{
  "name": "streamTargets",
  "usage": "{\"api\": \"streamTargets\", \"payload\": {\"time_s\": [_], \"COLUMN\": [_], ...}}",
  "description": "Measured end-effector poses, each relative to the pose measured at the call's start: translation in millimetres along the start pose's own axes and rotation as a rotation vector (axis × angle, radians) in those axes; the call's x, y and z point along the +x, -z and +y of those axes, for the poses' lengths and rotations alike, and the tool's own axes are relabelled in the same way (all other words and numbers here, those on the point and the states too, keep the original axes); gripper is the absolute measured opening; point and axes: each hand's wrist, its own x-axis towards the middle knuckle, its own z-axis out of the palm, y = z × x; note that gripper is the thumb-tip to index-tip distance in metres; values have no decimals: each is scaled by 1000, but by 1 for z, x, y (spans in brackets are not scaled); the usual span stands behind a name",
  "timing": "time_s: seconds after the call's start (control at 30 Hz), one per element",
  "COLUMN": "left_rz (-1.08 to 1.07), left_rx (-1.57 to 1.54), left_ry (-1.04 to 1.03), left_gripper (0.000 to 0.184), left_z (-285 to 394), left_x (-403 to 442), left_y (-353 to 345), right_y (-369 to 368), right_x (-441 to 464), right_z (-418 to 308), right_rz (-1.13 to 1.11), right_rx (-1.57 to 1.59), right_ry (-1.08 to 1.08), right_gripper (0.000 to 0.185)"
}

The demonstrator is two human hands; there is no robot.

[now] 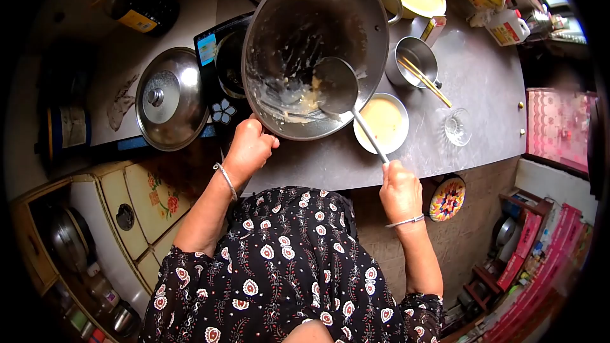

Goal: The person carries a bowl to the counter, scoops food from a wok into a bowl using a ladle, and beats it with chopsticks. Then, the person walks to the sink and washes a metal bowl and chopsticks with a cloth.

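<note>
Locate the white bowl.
In the head view, the white bowl is on the counter, right of the wok, nearer the person than the steel pot; the ladle handle crosses over its left side.

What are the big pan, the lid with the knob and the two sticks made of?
Wok: probably dark coated metal; dull grey-black inside.
Lid: looks like polished steel, with bright reflections.
Chopsticks: likely smooth wood or bamboo, judging by their yellow-tan color.
</note>
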Motion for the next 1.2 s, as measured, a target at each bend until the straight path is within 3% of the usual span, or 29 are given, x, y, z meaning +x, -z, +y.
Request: {"api": "streamTargets", "payload": {"time_s": [0.33,0.43,0.6,0.73,0.83,1.1,1.2], "left_rz": [66,72,60,3,-14,-43,-38], "left_rx": [162,174,123,-46,-48,-100,-87], "left_ry": [-145,-157,-128,-24,32,46,32], "left_gripper": [26,26,23,21,12,16,21], "left_z": [-2,-5,-4,3,7,8,9], "left_x": [-1,-1,0,-2,-5,-7,-8], "left_y": [-8,-10,-11,-12,-11,-8,-9], "right_y": [-26,-31,-27,-23,-28,-54,-56], "right_x": [-15,-13,-29,-66,-88,-110,-110], "right_z": [0,-2,2,24,40,66,68], "right_rz": [-126,-383,-350,202,354,591,535], "right_rx": [573,942,1053,637,488,225,95], "right_ry": [34,-229,-303,-20,-69,-164,-192], "right_gripper": [25,23,19,8,6,10,10]}}
